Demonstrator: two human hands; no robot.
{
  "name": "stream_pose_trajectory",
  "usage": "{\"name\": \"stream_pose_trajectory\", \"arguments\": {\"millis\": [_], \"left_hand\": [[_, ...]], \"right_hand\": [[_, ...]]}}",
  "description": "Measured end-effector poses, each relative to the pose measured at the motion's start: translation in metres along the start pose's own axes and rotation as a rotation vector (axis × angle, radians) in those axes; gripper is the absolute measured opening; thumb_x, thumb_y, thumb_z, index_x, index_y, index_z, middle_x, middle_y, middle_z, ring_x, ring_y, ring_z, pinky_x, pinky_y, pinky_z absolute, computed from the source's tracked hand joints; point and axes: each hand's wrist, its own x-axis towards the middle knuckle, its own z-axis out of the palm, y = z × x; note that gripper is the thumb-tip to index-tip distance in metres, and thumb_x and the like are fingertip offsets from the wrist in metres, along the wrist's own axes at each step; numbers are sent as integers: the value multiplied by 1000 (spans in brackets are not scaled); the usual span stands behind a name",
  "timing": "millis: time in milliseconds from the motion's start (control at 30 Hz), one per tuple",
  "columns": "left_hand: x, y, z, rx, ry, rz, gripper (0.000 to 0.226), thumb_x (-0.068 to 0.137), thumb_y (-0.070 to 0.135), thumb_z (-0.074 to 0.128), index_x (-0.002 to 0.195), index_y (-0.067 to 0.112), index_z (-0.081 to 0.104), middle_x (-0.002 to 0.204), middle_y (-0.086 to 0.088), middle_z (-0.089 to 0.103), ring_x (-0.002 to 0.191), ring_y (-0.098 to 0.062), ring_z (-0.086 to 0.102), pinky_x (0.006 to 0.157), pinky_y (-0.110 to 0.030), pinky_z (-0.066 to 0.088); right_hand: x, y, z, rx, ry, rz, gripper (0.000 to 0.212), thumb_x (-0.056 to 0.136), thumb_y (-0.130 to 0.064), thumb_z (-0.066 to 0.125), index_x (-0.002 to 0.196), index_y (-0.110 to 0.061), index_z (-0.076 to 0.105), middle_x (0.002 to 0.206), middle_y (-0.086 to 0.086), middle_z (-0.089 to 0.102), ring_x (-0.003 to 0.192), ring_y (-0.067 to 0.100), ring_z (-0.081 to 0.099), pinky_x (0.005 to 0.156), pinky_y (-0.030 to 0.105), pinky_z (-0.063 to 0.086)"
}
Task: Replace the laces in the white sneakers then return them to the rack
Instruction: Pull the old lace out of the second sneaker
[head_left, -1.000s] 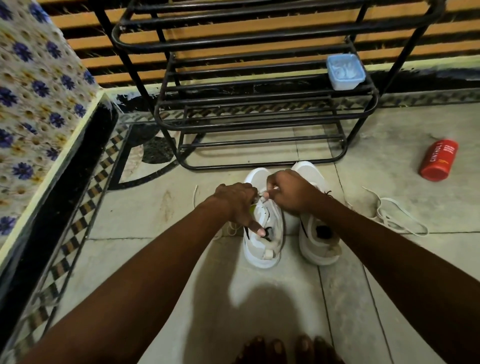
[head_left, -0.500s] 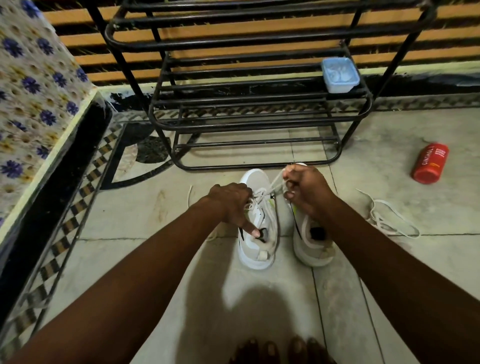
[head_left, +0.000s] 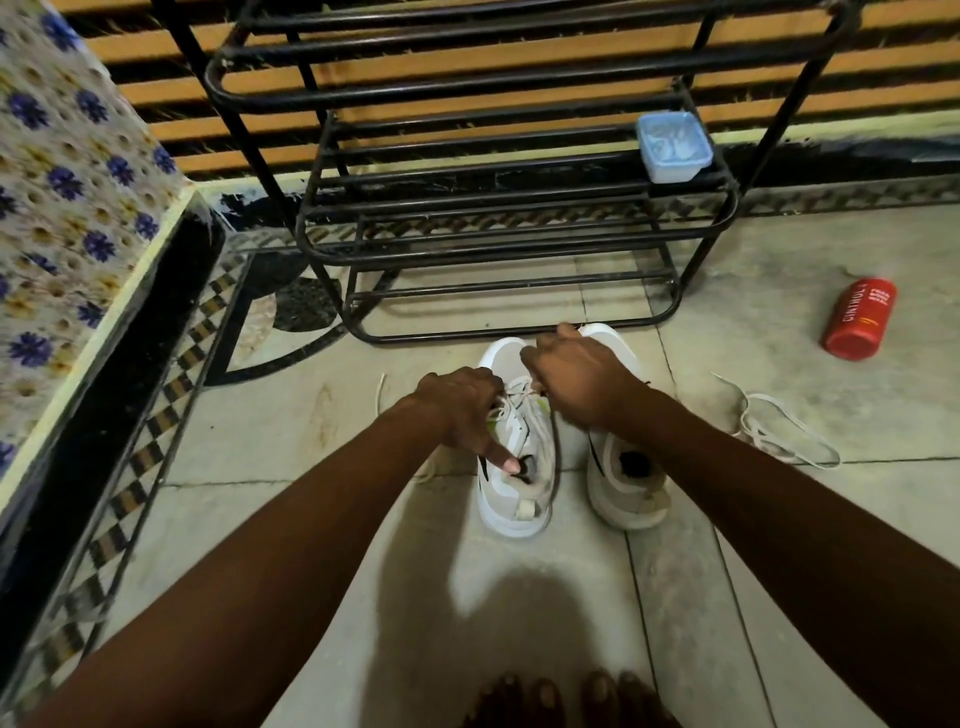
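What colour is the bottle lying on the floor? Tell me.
Red bottle with pale lettering; the head view shows it.

The left hand (head_left: 462, 405) and right hand (head_left: 576, 384) grip the lace (head_left: 514, 391) on one white sneaker (head_left: 511, 512) near the rack (head_left: 519, 254).

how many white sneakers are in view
2: the left sneaker under the left hand, the right sneaker beside it, both before the rack. None appear hidden.
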Motion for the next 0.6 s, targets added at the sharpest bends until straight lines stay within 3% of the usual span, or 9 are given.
{"name": "stream_pose_trajectory", "arguments": {"millis": [100,233,367,433,500,567,600], "left_hand": [[1,0,1,6,8,-5,114,52,92,71,142,26,46,142,6,50,134,-20,47,106,-45,44],[1,-1,3,-2,12,4,113,51,93,69,139,27,47,136,6,52,129,-21,49,101,-45,44],[1,0,0,5,1,-4,116,51,94,68,142,27,45,139,6,50,131,-21,48,103,-45,45],[2,0,-1,7,-8,-8,118,52,94,69,145,26,43,142,6,49,133,-21,48,105,-46,45],[1,0,-2,1,-14,-9,118,52,93,70,145,25,43,141,6,49,133,-21,48,105,-47,46],[1,0,-2,3,-11,-1,117,54,92,71,146,25,43,142,6,49,134,-21,47,106,-47,45],[0,0,-1,4,-10,2,117,54,91,71,147,25,42,143,6,49,135,-21,46,107,-47,45]], "right_hand": [[-4,3,-7,-101,-10,4,11,93,-17,57,104,-14,58,99,7,58,101,27,49,75,37,43],[-11,6,-16,-32,-139,-39,14,95,-22,53,97,-15,64,99,5,56,103,25,47,77,35,39],[-14,-14,-12,-91,174,36,9,84,-12,59,91,-18,61,116,3,49,109,25,42,84,40,35],[-15,-19,-15,136,407,213,16,82,-3,60,93,-15,61,124,3,51,117,25,42,92,44,36],[-12,-22,-21,628,591,392,12,88,7,53,93,-3,59,115,11,60,112,27,54,92,46,44],[-9,-23,-29,1305,690,531,13,99,7,44,90,3,52,90,20,63,82,31,65,71,44,56],[-8,-20,-30,1540,694,574,18,102,4,40,87,-1,48,82,19,59,67,27,61,57,38,54]]}}
